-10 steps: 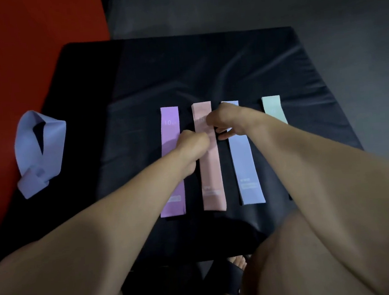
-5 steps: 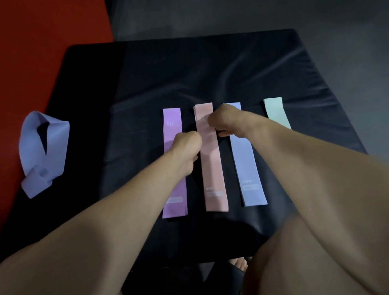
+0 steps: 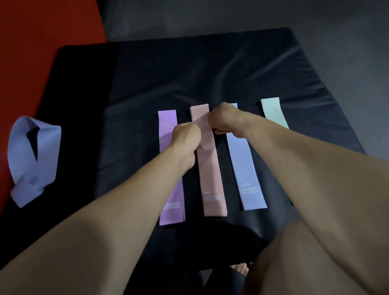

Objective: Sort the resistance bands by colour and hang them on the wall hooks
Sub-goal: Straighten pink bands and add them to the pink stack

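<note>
Four flat bands lay side by side in a row on the mat [image 3: 206, 75], their long sides running from 12 to 6 o'clock. From 9 toward 3 o'clock came the first band [image 3: 166, 119], second band [image 3: 210, 169], third band [image 3: 247, 171] and fourth band [image 3: 274, 112]. A fifth, crumpled band [image 3: 34, 156] sat well apart at 9 o'clock, on the mat's edge. Both hands met over the second band's 12 o'clock end: the left hand [image 3: 186, 136] at its 9 o'clock side, the right hand [image 3: 224, 119] at its 3 o'clock side.

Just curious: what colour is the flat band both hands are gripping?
Pale pink flat band, lying on the mat; head view shows it best.
</note>
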